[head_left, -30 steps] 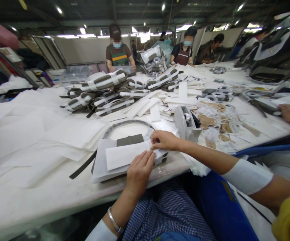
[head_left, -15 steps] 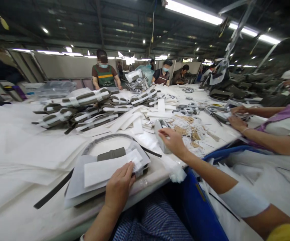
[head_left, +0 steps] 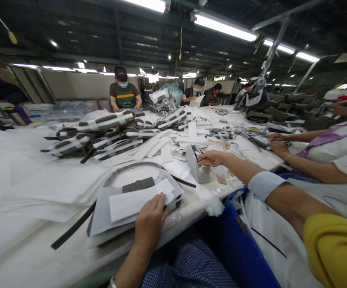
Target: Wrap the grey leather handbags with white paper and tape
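Note:
A dark olive handbag lies on the table before me, covered by a pale sheet. Its handle, wrapped in grey, loops out at the back. Across the top is a white strip, and my left hand holds its right end down, fingers together and curled over the bag's edge. To the right stands a grey tape dispenser. My right hand is at its front, fingers pinched at the tape; the fingertips are partly hidden.
Wrapped bags are piled further back. Loose white strips and tags lie near the dispenser. White sheets spread on the left. A blue bin stands below the table's edge. A co-worker's hands work at the right.
My right hand has come down from above the dispenser to its front, and the arm reaches further in. The left hand stays on the strip. The view has shifted slightly.

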The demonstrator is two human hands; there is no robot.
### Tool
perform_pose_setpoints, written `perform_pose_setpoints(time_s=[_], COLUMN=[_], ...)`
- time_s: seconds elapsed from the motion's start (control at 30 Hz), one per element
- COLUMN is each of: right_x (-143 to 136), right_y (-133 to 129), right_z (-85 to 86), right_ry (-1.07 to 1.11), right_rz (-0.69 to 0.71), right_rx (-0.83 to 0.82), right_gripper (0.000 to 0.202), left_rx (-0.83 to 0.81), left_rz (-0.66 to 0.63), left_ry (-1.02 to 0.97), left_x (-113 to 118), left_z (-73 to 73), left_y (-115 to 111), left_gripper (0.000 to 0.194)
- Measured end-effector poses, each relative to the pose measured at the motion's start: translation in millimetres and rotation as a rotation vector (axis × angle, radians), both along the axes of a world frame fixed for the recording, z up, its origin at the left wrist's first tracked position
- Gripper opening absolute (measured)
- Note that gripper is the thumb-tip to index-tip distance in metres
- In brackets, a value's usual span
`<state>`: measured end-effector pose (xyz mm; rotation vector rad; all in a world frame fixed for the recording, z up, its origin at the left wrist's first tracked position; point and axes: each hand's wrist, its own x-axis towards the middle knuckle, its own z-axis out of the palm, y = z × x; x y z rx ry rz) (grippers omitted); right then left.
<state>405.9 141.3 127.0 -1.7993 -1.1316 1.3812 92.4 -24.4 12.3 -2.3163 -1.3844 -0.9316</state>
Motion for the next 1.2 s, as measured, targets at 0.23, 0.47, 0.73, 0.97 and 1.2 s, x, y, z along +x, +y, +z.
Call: perform_pose_setpoints(time_s=[0.23,0.47,0.73,0.97,1.2], right_x=[-2.6,1.7,-10.1,4.7,32.9], right_y=[-21.7,-88.0,-139.2,-127.5,-134.2], right_z=[17.9,31.8,-34.9,-79.8,-83.6], right_ry=[0.134,0.175,0.226,0.142,-0.159], right_rz=[-0.118,-0.162,-0.328,-0.351,-0.217], right_rx=[0.09,0.228,0.393,0.408,0.479], right_gripper=[0.017,0.016,0.039,0.046,0.03], left_rx=[-0.002,0.02,-0.01,-0.013,-0.018], left_rz=[-0.013,-0.025,-0.023,-0.03,-0.048], left_ry=[-0.012,-0.023,-0.009,-0.021,-0.031], left_x=[-1.5,-1.3,-2.2,-2.5,-2.7], left_z=[-2.5,-0.4,2.4,-0.4,0.0], left_y=[1.2,0.5,-1.1,0.2,1.0], left_gripper=[0.042,0.037,0.042,0.045,0.044])
